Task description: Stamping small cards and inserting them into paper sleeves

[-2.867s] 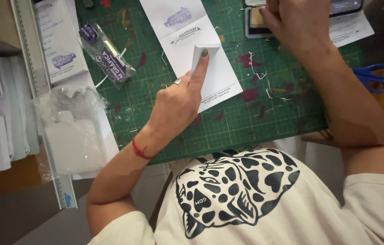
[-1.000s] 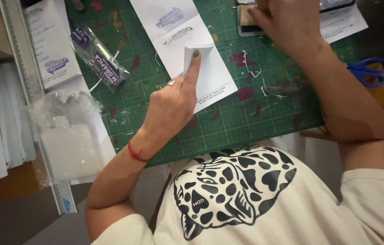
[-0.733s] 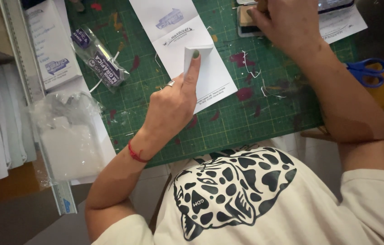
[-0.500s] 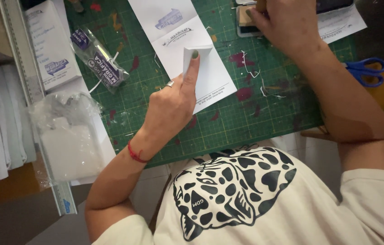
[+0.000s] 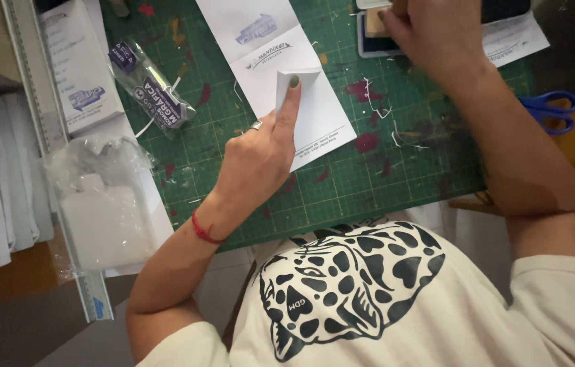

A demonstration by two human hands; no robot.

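The folded white paper [image 5: 294,102] lies on the green cutting mat [image 5: 342,183] that covers the worktop, directly ahead of the person and just beyond the left hand [image 5: 260,153]. Its long axis runs diagonally, from the upper left edge of the mat down toward the lower right, and its near corner points toward the person's right side. A smaller flap is doubled over at the middle of the sheet, and the left hand's index finger [image 5: 289,102] lies stretched along that fold, fingertip pressing on the flap; the other fingers are curled in loosely, gripping nothing, so the hand pins the paper rather than holds it. The left hand is plainly the nearer one. The right hand [image 5: 430,34] is well apart, at the far edge of the mat, closed around something over a dark stamp pad [image 5: 372,30]; what it grasps is hidden by the fingers. A clear bag with a printed label [image 5: 151,92] lies to the left of the paper, and blue-handled scissors [image 5: 549,109] rest off the mat on the right.
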